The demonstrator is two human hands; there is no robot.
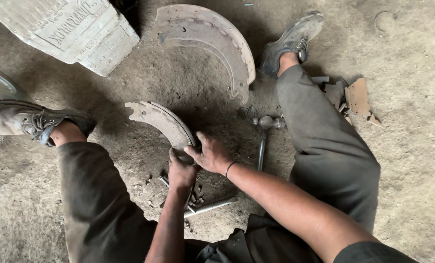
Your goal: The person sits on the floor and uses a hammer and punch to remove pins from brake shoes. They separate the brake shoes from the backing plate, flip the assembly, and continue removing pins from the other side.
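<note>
A pale grey block lies on the dirt floor at the top left, raised lettering moulded into its face; it may be a cast slab rather than a package. Torn brown cardboard scraps lie at the right.

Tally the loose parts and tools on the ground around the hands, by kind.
Curved brake shoes: 2, one under both hands, one farther off
Hammer: 1
Metal rods or punches: 2
Pile of flat broken pieces: 1
Grey block: 1
Total: 7
</note>
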